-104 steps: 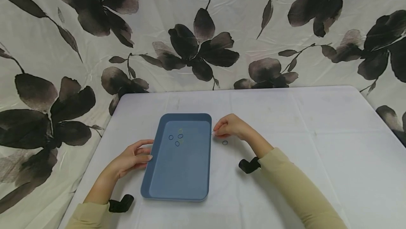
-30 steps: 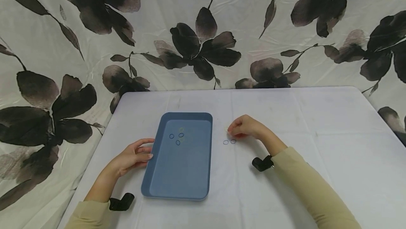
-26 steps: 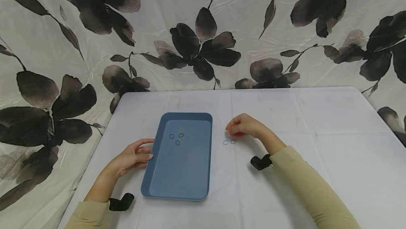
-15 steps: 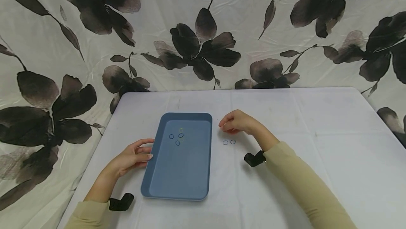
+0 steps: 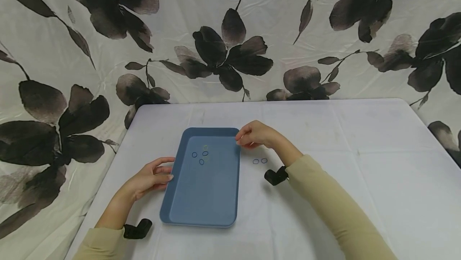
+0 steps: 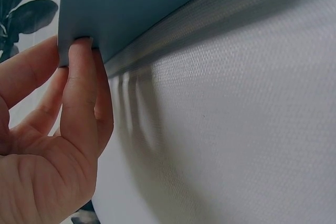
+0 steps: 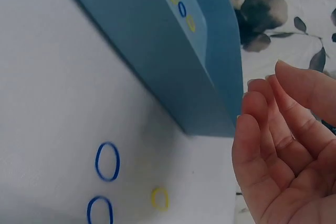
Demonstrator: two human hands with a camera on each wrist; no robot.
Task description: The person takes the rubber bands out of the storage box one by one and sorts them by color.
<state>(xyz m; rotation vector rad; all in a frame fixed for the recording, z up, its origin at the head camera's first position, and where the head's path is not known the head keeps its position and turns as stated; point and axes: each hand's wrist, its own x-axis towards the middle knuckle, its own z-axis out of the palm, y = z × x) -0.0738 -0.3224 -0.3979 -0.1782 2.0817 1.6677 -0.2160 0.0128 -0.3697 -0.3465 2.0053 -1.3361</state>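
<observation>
The blue tray [image 5: 201, 212] lies on the table, holding several small thin rings, blue [image 5: 201, 165] and yellow [image 7: 191, 23], that look like rubber bands. At its left rim my left hand [image 5: 151, 178] rests, with fingertips and thumb against the outer wall and fingers slightly bent. My right hand [image 5: 259, 136] hovers at the tray's far right rim, its fingers loosely curled around nothing. Beside the tray on the right lie two blue rings [image 7: 117, 162] and a yellow ring [image 7: 153, 198]; the right wrist view shows all three, while the yellow one does not show in the head view.
A white cloth [image 5: 324, 132] covers the table. Behind it hangs a floral curtain [image 5: 216, 84]. Black wrist cameras sit at the left cuff [image 5: 138, 229] and the right cuff [image 5: 276, 176]. The right sleeve [image 5: 331, 196] reaches in over the table's right half.
A second blue ring now lies on the table. My right hand has let go of a pale ring it pinched and moved left to the tray's rim. The left hand has stayed put.
</observation>
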